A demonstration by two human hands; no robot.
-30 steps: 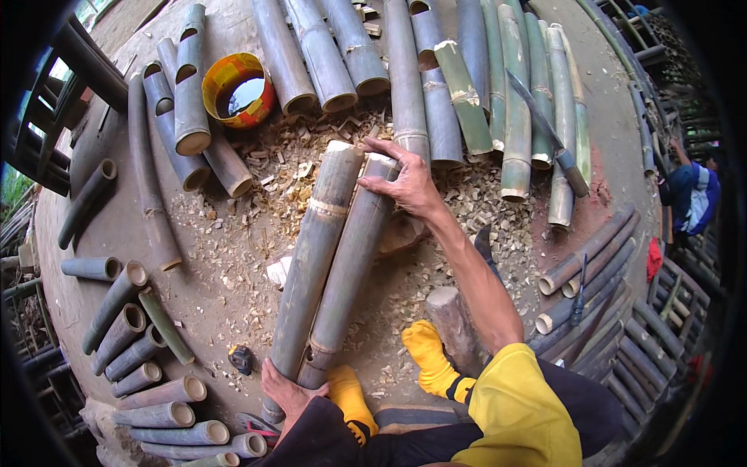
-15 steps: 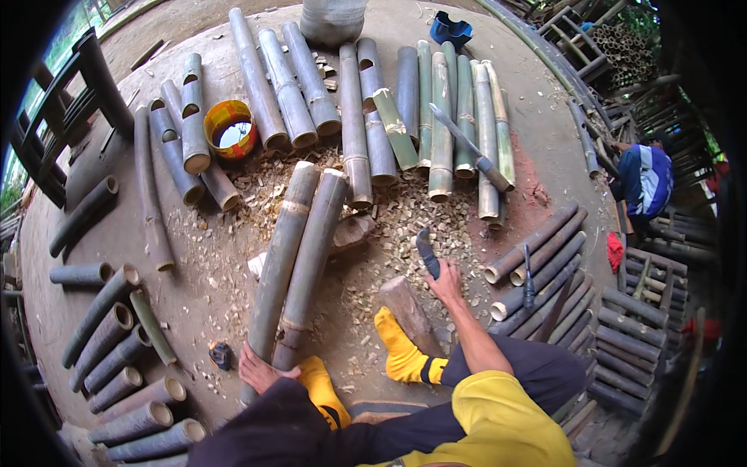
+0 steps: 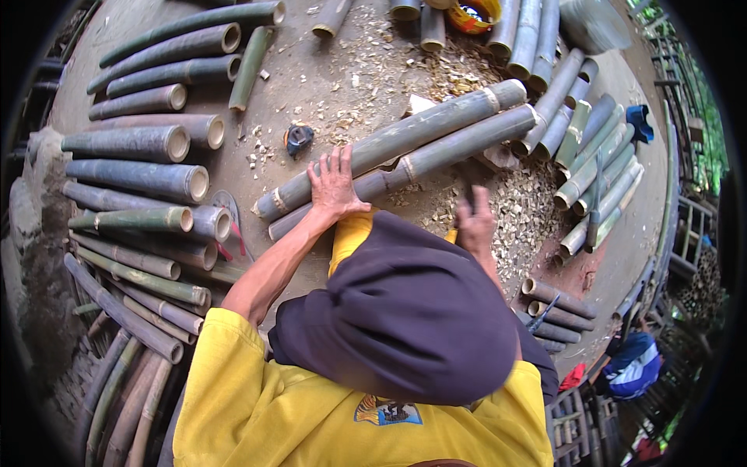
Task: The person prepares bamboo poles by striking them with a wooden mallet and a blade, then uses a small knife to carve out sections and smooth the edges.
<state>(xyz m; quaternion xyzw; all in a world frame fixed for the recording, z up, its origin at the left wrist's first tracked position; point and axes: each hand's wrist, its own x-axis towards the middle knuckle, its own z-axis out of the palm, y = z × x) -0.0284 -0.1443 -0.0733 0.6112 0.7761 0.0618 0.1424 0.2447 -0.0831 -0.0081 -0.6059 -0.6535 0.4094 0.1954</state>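
Two long grey-brown bamboo tubes lie side by side at a slant in front of me, the farther bamboo tube (image 3: pixel 420 128) and the nearer bamboo tube (image 3: pixel 459 152). My left hand (image 3: pixel 336 187) is open, fingers spread and palm down across them near their left ends. My right hand (image 3: pixel 476 226), smeared by motion, is beyond my raised knee with its fingers curled around a dark tool (image 3: pixel 469 194); the tool's full shape is hidden. Left of the tubes sits a small black-and-orange object (image 3: pixel 299 140), perhaps a tape measure.
Cut bamboo lengths (image 3: pixel 148 144) are stacked at the left. More bamboo tubes (image 3: pixel 595 167) lie at the right, a long knife (image 3: pixel 597 194) across them. Wood chips (image 3: pixel 529 210) cover the ground. A yellow-red container (image 3: pixel 473 17) stands at the back. Another person (image 3: pixel 632 364) is at the far right.
The view has swung left, bringing the stacked bamboo into sight. My left hand now lies flat and spread over the two tubes; my right hand has come closer to my knee, still with the dark tool.
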